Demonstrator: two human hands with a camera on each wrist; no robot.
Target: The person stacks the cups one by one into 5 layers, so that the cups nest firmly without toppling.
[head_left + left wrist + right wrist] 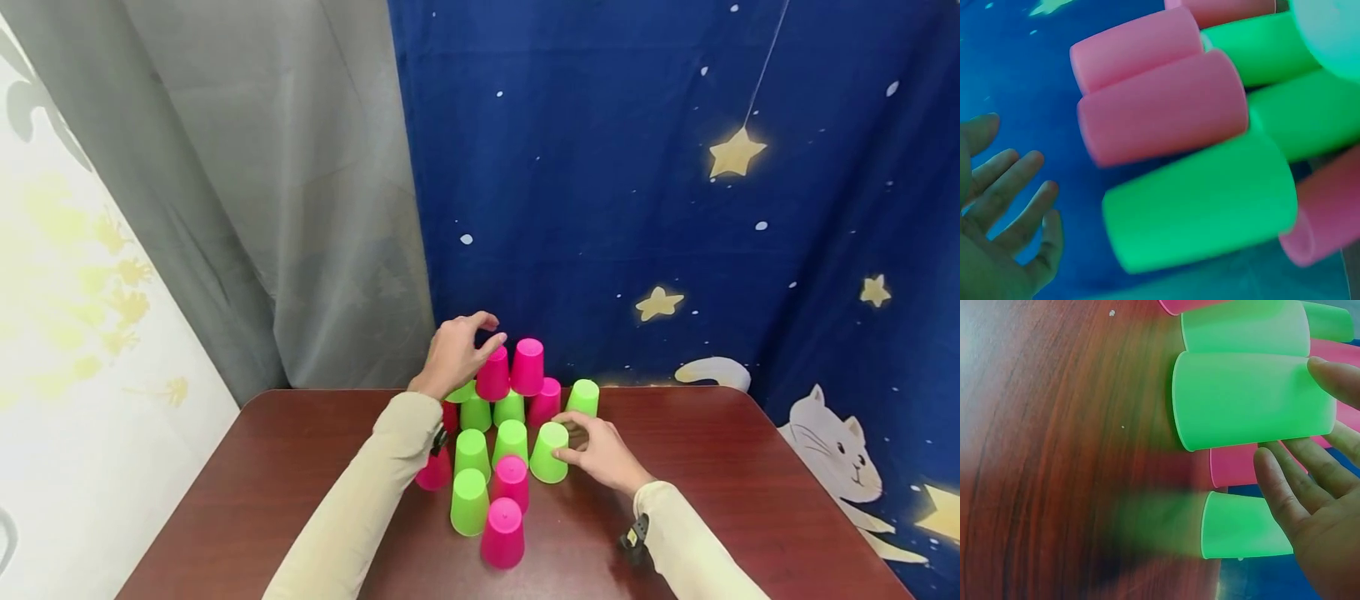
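Observation:
My left hand [455, 354] is raised over the back of a group of upturned cups, its fingers spread and holding nothing. Just beside it in an upper tier are two pink cups, the nearer one [492, 377] and its neighbour [528, 367]. A green cup [1200, 203] in that tier is mostly hidden by the hand in the head view. At the right side of the group, my right hand [600, 450] holds an upside-down green cup [1247, 400] between thumb and fingers. This cup stands at the end of a row with two other green cups [511, 442].
In front are a green cup [469, 502] and two pink cups, the nearest [502, 537] toward me. Another green cup [583, 398] stands behind my right hand. All are on a brown wooden table [300, 467], with a blue star-patterned curtain [570, 208] behind.

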